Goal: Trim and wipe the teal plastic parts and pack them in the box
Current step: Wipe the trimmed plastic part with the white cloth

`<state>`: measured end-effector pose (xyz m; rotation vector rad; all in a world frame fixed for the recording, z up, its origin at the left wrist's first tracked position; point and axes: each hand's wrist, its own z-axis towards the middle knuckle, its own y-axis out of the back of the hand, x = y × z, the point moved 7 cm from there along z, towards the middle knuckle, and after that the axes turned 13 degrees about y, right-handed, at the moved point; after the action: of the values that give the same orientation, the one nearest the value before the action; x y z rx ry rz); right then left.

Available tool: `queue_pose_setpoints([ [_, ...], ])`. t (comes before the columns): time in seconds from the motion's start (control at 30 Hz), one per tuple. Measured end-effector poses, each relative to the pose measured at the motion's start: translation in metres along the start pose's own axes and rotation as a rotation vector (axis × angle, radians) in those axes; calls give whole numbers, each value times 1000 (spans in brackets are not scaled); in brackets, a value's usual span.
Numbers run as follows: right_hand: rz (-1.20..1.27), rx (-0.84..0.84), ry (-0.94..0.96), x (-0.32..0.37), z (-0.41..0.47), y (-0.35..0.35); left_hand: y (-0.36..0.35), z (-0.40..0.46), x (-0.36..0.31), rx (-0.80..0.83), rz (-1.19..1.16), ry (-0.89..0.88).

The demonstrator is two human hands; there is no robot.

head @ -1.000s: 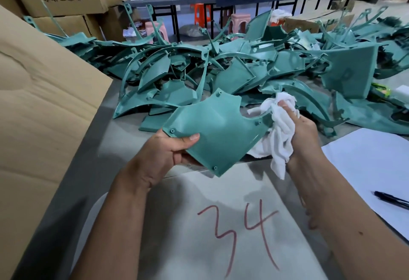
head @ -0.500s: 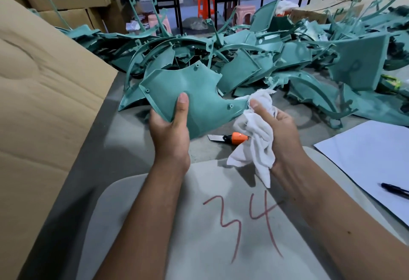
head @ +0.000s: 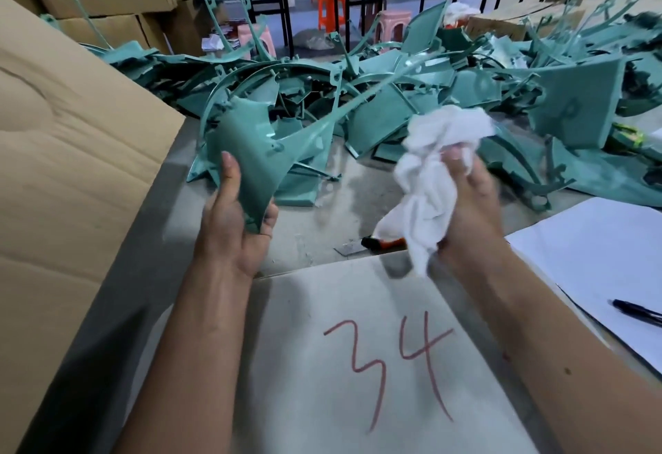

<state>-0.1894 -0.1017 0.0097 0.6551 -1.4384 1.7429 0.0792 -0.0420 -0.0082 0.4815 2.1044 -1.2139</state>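
Evidently mid-wipe: the left hand (head: 234, 227) grips a curved teal plastic panel (head: 247, 152) upright by its corner, exposing its face; right of it, the right hand (head: 473, 199) clutches a crumpled white cloth (head: 435, 166).

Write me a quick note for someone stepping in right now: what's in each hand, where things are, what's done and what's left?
Left hand: grips one teal part by its lower edge, held above the table.
Right hand: holds a bunched white rag, apart from the part.
Knife: lies on the table under the rag.
Pile of teal parts: waits behind.
Cardboard, perhaps the box: at left.
Done: cannot tell whether this part is fully wiped.
Left: pack it, then work through the pile.
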Motion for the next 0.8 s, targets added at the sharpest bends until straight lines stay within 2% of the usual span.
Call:
queue_pose_setpoints([
  [0.07, -22, 212, 34, -5, -10, -24, -6, 1, 13, 54, -20, 100],
  [0.13, -176, 383, 91, -6, -17, -40, -19, -3, 24, 127, 33, 192],
  [0.2, -248, 452, 132, -2, -17, -41, -31, -4, 35, 164, 113, 230],
  [0.37, -373, 424, 274, 16, -9, -34, -46, -9, 61, 151, 232, 344],
  [0.47, -335, 256, 328, 23, 0, -22, -40, -10, 63, 118, 389, 403],
  [0.5, -300, 180, 314, 24, 1, -17, -35, -10, 58, 51, 506, 331],
  [0.57, -186, 58, 225, 21, 5, -6, -32, -9, 37, -38, 704, 19],
  [0.6, -152, 16, 177, 18, 7, 1, -38, -12, 28, 11, 760, -128],
  [0.63, -160, -15, 134, 16, 9, 6, -47, -16, 25, 146, 829, -223],
  [0.7, -194, -39, 75, 13, 8, 11, -65, -29, 41, 449, 1028, -271],
  [0.73, -163, -31, 41, 9, 7, 11, -72, -34, 52, 525, 1125, -308],
  [0.8, -123, -10, -4, 6, 5, 8, -85, -43, 59, 477, 1224, -543],
])
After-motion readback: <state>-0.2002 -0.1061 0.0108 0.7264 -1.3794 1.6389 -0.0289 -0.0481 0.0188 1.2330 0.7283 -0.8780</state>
